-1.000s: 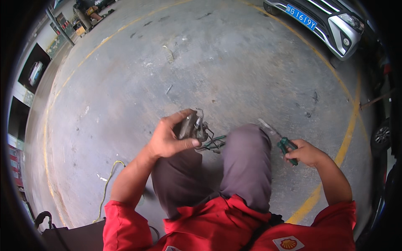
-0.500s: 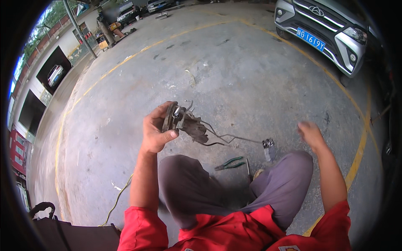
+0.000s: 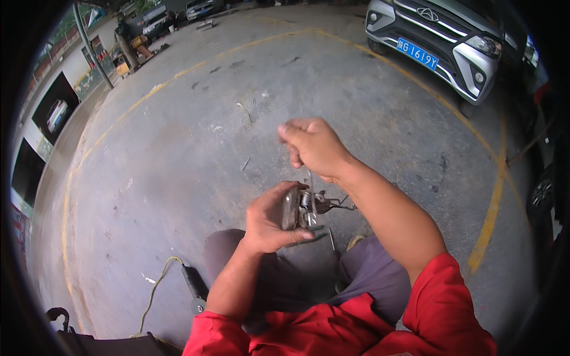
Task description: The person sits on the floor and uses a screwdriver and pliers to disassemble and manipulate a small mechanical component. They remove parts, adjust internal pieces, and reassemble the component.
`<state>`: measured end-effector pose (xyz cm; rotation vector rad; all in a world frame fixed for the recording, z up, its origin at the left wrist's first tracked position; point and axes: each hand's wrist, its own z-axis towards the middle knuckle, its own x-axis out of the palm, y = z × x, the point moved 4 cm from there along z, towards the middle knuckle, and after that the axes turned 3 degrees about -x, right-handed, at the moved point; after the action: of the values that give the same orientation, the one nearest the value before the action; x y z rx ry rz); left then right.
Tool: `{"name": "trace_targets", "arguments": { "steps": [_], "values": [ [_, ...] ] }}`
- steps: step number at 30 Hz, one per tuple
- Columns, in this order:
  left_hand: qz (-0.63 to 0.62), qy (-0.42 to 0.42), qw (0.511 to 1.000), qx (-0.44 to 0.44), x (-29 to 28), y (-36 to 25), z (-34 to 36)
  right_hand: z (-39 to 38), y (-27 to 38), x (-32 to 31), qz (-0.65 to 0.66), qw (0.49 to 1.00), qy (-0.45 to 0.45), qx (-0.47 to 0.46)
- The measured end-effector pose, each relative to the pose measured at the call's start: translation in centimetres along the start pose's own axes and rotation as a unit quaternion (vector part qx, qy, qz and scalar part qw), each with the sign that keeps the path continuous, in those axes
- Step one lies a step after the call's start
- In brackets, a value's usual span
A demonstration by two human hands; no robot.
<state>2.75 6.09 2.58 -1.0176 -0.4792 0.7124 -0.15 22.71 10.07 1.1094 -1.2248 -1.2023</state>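
Observation:
My left hand [image 3: 270,219] grips a worn metal assembly [image 3: 291,209] that has a silver coil spring [image 3: 305,199] on its side and thin bent rods [image 3: 339,203] trailing to the right. Just above it, my right hand [image 3: 314,145] is closed, its thumb against the bent fingers. A thin metal piece [image 3: 310,181] stands between this hand and the assembly; whether the fingers hold it I cannot tell. Green-handled pliers [image 3: 319,229] lie on the floor, partly hidden by the assembly. Beside them is a slim shaft [image 3: 332,239], like a screwdriver's.
A black tool with a round end [image 3: 195,288] and a yellowish cord [image 3: 155,293] lies left of my legs. A short silver piece [image 3: 245,164] lies beyond my left hand. A dark bag-like thing [image 3: 107,344] sits lower left. A silver car [image 3: 436,44] is parked far right.
My right hand has swung in from the far right to above the assembly. The left hand has brought the assembly right and lower. The black tool on the left has come into sight.

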Motion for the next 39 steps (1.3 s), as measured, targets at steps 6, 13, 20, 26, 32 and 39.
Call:
{"name": "trace_targets", "arguments": {
  "steps": [6, 13, 20, 26, 32, 39],
  "values": [
    [0.167, 0.078, 0.983, 0.008, 1.2, -0.6, 0.4, -0.8, -0.2, -0.2, -0.054, 0.991, -0.089, -0.085],
    [0.105, 0.020, 0.994, -0.031, 0.6, 1.1, -0.2, -0.2, -0.5, -2.0, -0.396, 0.903, -0.088, -0.139],
    [-0.032, 0.000, 0.999, -0.037, -0.1, 1.7, 0.2, -1.0, -5.5, -3.7, -0.110, 0.988, 0.086, 0.065],
    [-0.085, -0.062, 0.991, -0.085, -0.6, 2.6, 0.2, -3.6, -0.4, -3.1, 0.010, 0.979, 0.012, -0.203],
    [-0.115, -0.085, 0.987, -0.077, -0.8, 2.7, 0.5, -9.0, 3.7, -1.5, -0.292, 0.879, -0.069, -0.371],
    [-0.148, -0.039, 0.962, -0.228, 2.8, 1.7, -1.8, -8.5, -2.0, -2.9, -0.308, 0.898, -0.171, -0.263]
  ]
}}
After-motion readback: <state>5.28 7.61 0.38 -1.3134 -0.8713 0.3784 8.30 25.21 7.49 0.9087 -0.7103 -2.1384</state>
